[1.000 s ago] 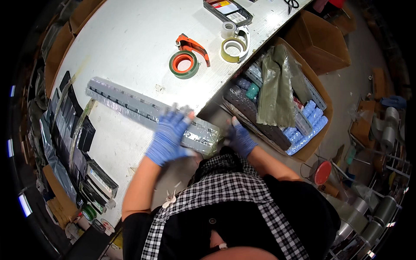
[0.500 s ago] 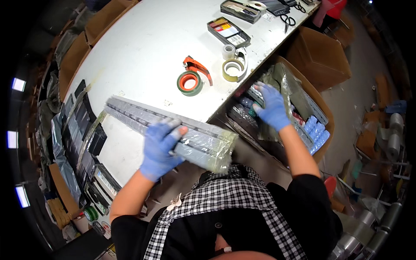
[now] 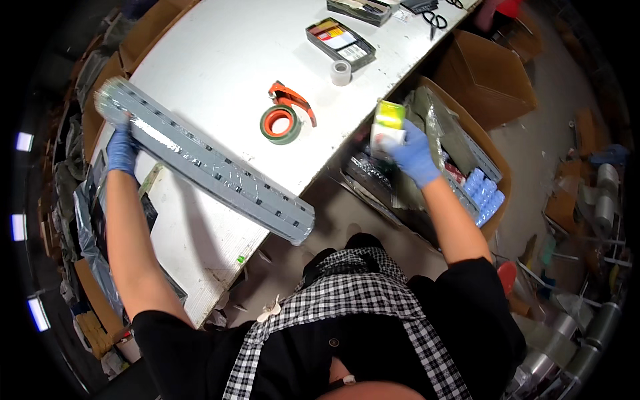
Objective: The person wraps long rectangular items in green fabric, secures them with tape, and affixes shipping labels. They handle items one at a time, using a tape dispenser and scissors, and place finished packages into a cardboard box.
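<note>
A: While we scan the head view, we log the left hand (image 3: 121,148) in a blue glove closed around the far end of a long grey plastic-wrapped bundle (image 3: 207,170), lifted slantwise above the white table (image 3: 220,60).

B: We agree. Right hand (image 3: 415,155), also gloved, fingers wrapped round a small yellow-green and white packet (image 3: 388,124), over the open brown cardboard box (image 3: 497,167). Green tape roll (image 3: 280,124) and orange dispenser (image 3: 293,99) lie on the table.

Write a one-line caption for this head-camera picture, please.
Gloved left hand lifts a long plastic-wrapped grey pack over the white table; right hand holds a small yellow-green packet above an open cardboard box.
</note>
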